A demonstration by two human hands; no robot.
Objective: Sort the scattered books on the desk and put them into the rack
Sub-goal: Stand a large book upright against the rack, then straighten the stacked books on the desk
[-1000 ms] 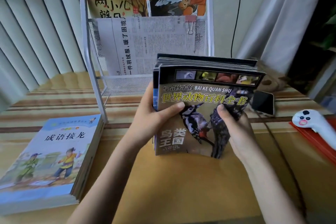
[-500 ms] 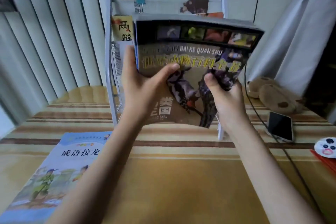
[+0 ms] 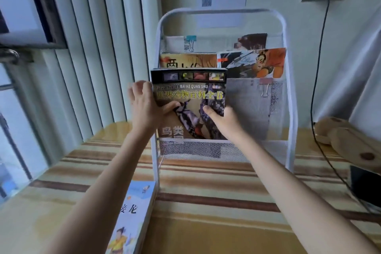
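A stack of dark bird-cover books (image 3: 189, 97) stands upright in the left half of the lowest mesh pocket of the white metal rack (image 3: 290, 88). My left hand (image 3: 144, 105) grips the stack's left edge, thumb across the cover. My right hand (image 3: 223, 118) holds the lower right of the cover, thumb on the front. A light blue book stack (image 3: 134, 218) lies on the desk in front of the rack's left leg. Behind the held stack, a newspaper (image 3: 247, 109) fills the same pocket. Comic covers (image 3: 253, 63) stand in the pocket above.
The striped wooden desk (image 3: 206, 202) carries a dark phone (image 3: 366, 186) at the right edge, with a black cable (image 3: 315, 88) running up to a wall socket. A tan plush toy (image 3: 350, 142) lies at the right. Vertical blinds (image 3: 92, 47) hang on the left.
Both hands lifted the bird-cover stack off the desk and moved it forward into the rack's lowest pocket. The camera view tilted up toward the rack.
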